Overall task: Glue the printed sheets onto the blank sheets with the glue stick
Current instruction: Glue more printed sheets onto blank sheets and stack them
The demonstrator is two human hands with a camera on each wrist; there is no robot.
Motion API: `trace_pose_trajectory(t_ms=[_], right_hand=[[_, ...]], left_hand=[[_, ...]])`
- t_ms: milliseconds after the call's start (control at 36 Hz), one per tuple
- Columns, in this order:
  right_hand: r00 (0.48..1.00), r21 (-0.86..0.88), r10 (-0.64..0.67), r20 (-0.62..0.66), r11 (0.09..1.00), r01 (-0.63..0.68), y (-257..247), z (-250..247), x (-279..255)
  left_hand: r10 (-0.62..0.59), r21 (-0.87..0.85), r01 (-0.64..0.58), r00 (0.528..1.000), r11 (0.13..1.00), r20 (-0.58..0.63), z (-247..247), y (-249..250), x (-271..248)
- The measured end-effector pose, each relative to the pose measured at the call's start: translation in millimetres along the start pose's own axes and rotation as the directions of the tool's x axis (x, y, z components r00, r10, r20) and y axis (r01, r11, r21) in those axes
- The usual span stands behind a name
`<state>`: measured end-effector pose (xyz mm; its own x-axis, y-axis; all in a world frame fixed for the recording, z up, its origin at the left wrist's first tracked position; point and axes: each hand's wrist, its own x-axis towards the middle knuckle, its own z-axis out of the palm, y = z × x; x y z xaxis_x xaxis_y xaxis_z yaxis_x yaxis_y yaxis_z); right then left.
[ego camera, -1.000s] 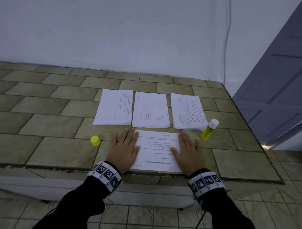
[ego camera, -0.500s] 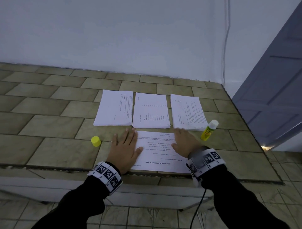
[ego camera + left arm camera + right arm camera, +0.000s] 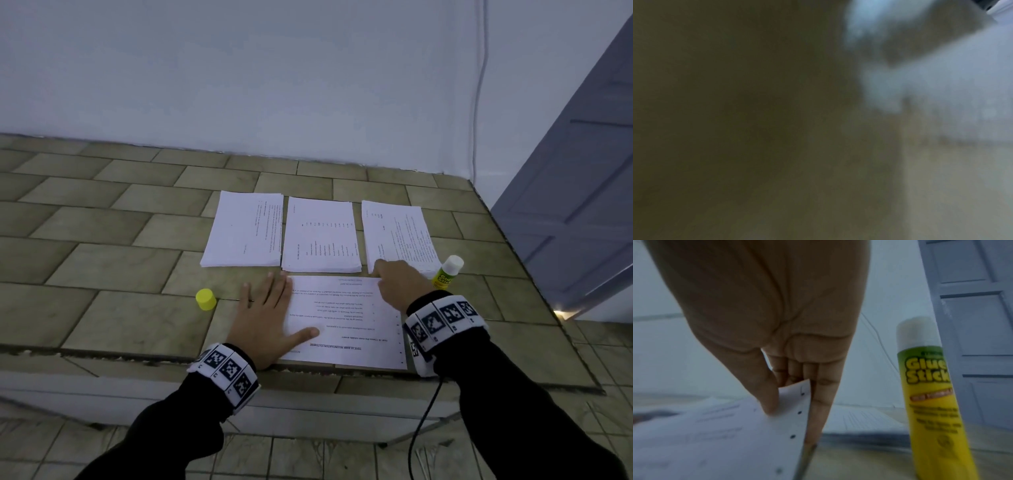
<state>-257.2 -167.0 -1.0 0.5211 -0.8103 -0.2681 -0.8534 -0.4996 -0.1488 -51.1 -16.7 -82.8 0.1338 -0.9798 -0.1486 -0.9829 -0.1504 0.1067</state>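
Three paper stacks [image 3: 246,231] [image 3: 320,236] [image 3: 397,236] lie in a row beyond one single printed sheet [image 3: 346,322], with one uncapped glue stick [image 3: 445,271] to that sheet's right, one yellow cap [image 3: 206,299] to its left, and two hands [image 3: 263,322] [image 3: 399,282] on it.

The right hand [image 3: 399,286], flat on the printed sheet [image 3: 346,322] a second ago, has slid to its far right corner beside the glue stick [image 3: 445,272], where thumb and fingers [image 3: 818,394] now pinch the lifted corner.
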Motion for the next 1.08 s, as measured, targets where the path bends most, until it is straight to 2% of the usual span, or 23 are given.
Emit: trace_pose_trajectory(t_ms=[222, 361, 472, 667, 833, 1083], right_hand=[[0.972, 0.172, 0.004, -0.235, 0.984, 0.038, 21, -58, -4], [0.89, 0.349, 0.146, -0.432, 0.937, 0.016, 30, -88, 8], [0.883, 0.524, 0.206, -0.422, 0.85, 0.053, 21, -80, 25], [0.922, 0.659, 0.296, -0.25, 0.75, -0.062, -2, -29, 61], [0.942, 0.486, 0.232, -0.243, 0.869, -0.088, -21, 2, 75], [0.979, 0.193, 0.139, -0.148, 0.975, -0.109, -37, 4, 83]], left_hand=[[0.013, -0.119, -0.027, 0.993, 0.992, -0.118, 3, -1, 0], [0.0, -0.102, -0.01, 0.996, 0.995, -0.095, 1, 0, -3], [-0.015, -0.103, 0.006, 0.996, 0.995, -0.084, 1, 0, -3], [-0.017, -0.111, 0.008, 0.996, 0.994, -0.088, 2, 0, -2], [-0.018, -0.117, 0.008, 0.996, 0.993, -0.084, 1, -1, -2], [-0.021, -0.116, 0.01, 0.995, 0.993, -0.093, 0, -1, -2]])
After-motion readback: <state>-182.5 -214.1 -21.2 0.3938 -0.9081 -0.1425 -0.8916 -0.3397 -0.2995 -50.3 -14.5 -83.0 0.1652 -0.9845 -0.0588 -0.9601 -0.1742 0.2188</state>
